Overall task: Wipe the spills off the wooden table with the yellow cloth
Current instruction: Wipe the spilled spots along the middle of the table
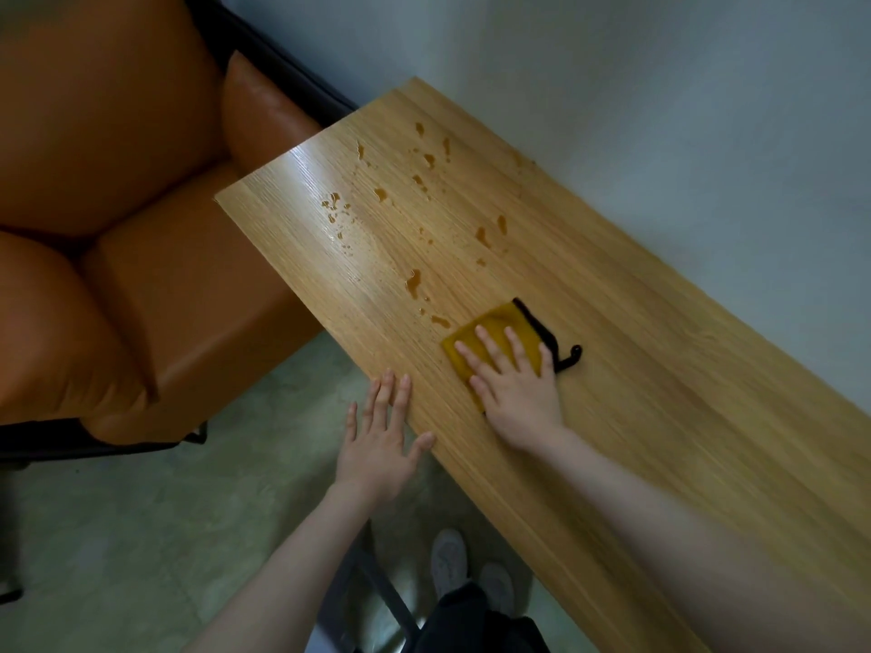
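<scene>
The wooden table [612, 369] held amber spills [414, 282] beyond the yellow cloth [490, 329], pressed flat under the right hand [513, 393]. The left hand [377, 454] hovered relaxed, empty, at the edge. A fast sweep could smear liquid off onto the sofa [141, 275].

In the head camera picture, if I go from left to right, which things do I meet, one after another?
Orange armchair → left hand at the table edge → right hand pressing flat on the yellow cloth → black loop of the cloth.
</scene>
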